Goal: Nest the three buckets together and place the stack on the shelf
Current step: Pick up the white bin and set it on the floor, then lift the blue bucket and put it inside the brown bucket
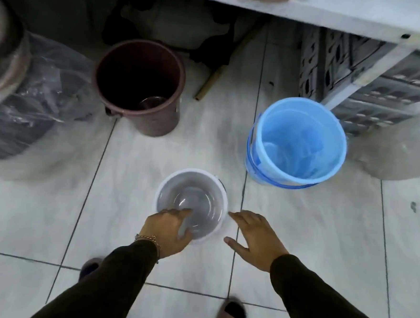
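The left hand [167, 231] gripped the near rim of the white bucket [191, 203], fingers inside and thumb over the edge. The right hand [254, 236] hovered just beside that bucket's right wall, fingers spread wide and holding nothing. Beyond the right hand the blue bucket [297, 142] stood upright on the tiled floor [51, 210]. Farther off, beyond the left hand, stood the maroon bucket [139, 84]. The shelf [314, 9] ran across the far side, above both.
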{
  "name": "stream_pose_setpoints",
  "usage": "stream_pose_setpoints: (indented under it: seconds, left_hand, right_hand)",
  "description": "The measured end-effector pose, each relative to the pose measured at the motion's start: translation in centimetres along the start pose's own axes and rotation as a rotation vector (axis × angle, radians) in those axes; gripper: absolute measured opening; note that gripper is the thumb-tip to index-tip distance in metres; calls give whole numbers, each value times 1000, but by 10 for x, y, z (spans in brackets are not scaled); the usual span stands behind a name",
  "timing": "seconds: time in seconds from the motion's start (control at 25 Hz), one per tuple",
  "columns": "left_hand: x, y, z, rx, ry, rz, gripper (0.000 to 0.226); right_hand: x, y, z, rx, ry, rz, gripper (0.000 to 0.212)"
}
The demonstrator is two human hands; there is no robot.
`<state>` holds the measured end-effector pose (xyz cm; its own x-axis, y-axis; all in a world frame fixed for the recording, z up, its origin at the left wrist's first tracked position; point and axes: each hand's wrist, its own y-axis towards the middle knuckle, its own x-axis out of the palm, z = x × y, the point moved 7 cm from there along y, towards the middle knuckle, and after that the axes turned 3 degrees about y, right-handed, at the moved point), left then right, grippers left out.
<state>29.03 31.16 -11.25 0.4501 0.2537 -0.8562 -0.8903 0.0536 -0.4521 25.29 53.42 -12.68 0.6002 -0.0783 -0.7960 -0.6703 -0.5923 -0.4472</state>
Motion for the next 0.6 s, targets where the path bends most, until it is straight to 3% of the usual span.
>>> stream_pose_setpoints:
  seconds: [0.12, 0.2, 0.28, 0.4, 0.6]
  left_hand:
    - [-40, 48, 30, -196, -253, 88, 71]
    - [-53, 97, 62, -325, -483, 83, 86]
    - [-53, 149, 98, -397, -693, 20, 101]
    - [-46, 211, 138, -384, -809, -63, 106]
    - [-30, 218, 146, -307, -765, 58, 93]
  right_hand:
    - [-56, -27, 81, 410, 231, 240, 83]
    - [-81, -42, 143, 817, 533, 393, 96]
    - [-89, -43, 190, 1052, 847, 506, 102]
    - [-99, -14, 228, 993, 1058, 601, 91]
    - [-96, 6, 233, 879, 1036, 566, 46]
